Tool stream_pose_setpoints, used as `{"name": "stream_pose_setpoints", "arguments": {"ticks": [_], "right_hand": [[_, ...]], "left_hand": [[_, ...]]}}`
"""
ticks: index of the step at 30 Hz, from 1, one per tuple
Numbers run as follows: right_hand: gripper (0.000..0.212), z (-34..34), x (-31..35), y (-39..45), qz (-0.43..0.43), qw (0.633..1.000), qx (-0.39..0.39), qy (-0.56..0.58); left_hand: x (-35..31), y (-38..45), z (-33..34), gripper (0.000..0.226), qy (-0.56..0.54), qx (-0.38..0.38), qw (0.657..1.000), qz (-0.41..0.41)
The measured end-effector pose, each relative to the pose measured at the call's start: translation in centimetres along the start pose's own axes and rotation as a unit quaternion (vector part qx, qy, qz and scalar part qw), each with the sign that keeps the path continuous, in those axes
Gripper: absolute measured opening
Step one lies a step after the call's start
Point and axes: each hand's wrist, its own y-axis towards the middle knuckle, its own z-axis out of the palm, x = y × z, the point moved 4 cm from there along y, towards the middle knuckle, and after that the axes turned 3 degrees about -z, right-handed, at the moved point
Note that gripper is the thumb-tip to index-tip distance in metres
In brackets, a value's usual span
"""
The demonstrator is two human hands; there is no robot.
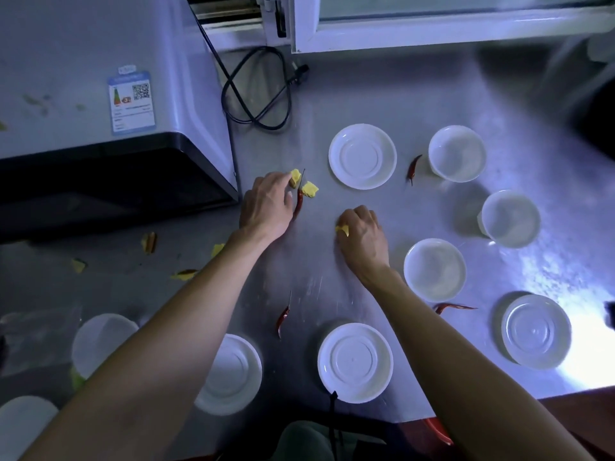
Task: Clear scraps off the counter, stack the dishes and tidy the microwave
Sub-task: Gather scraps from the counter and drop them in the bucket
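On the steel counter (382,104) my left hand (266,204) pinches a yellow scrap (295,177) beside the microwave (100,111). A second yellow scrap (310,189) and a red chili (298,202) lie right by its fingers. My right hand (362,239) is curled around another yellow scrap (342,229) at mid-counter. White saucers (362,156) (355,362) (535,331) (233,374) and white bowls (457,152) (510,217) (434,269) are spread over the counter.
More chilies lie at the back right (413,168), front centre (283,319) and near the right saucer (454,307). Yellow scraps (148,242) (79,265) (184,274) lie in front of the microwave. A black cable (256,91) coils behind. Cups (100,344) stand front left.
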Motion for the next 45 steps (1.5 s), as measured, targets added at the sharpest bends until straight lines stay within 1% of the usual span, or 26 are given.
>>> {"name": "stream_pose_setpoints", "arguments": {"ticks": [5, 10, 13, 16, 19, 21, 23, 26, 29, 37, 40, 45], "right_hand": [[0.014, -0.3, -0.1, 0.6, -0.005, 1.0, -0.023, 0.009], [0.014, -0.6, 0.3, 1.6, -0.009, 0.997, -0.052, 0.06], [0.013, -0.6, 0.5, 2.2, -0.01, 0.994, -0.062, 0.087], [0.015, -0.4, 0.5, 2.7, -0.009, 0.992, -0.062, 0.109], [0.015, -0.3, 0.5, 2.9, -0.005, 0.989, -0.065, 0.132], [0.015, -0.3, 0.5, 2.9, -0.003, 0.987, -0.07, 0.142], [0.015, -0.5, 0.5, 2.8, 0.0, 0.985, -0.076, 0.155], [0.015, -1.0, 0.5, 2.3, 0.002, 0.982, -0.086, 0.17], [0.014, -1.9, 0.6, 1.4, -0.003, 0.978, -0.095, 0.185], [0.016, -2.9, 1.0, -2.9, -0.036, 0.978, -0.1, 0.182], [0.016, -3.3, 1.2, -5.3, -0.033, 0.978, -0.106, 0.177], [0.015, -4.7, 0.9, -9.4, -0.008, 0.974, -0.154, 0.163]], "left_hand": [[0.0, 2.3, 0.1, 0.029, 0.028, 0.001, 1.0, 0.01], [-0.1, 3.6, 0.6, 0.04, 0.056, 0.019, 0.998, 0.023], [-0.2, 4.0, 0.8, 0.04, 0.066, 0.023, 0.997, 0.036], [0.0, 4.2, 1.0, 0.031, 0.042, 0.018, 0.999, 0.026], [0.0, 4.0, 1.0, 0.014, -0.004, 0.011, 1.0, 0.014], [0.1, 3.8, 0.9, 0.012, -0.028, 0.008, 1.0, 0.001], [0.3, 3.5, 0.7, 0.015, -0.044, 0.002, 0.999, -0.009], [0.6, 2.5, 0.0, 0.016, -0.064, -0.01, 0.998, -0.024], [0.5, 0.7, -0.7, 0.018, -0.073, -0.022, 0.997, -0.01], [-1.0, -6.6, -1.9, 0.016, -0.047, -0.044, 0.998, 0.0], [-1.6, -9.2, -2.0, 0.016, -0.042, -0.034, 0.998, 0.018], [-3.3, -11.8, -1.5, 0.014, -0.04, -0.022, 0.997, 0.064]]}}
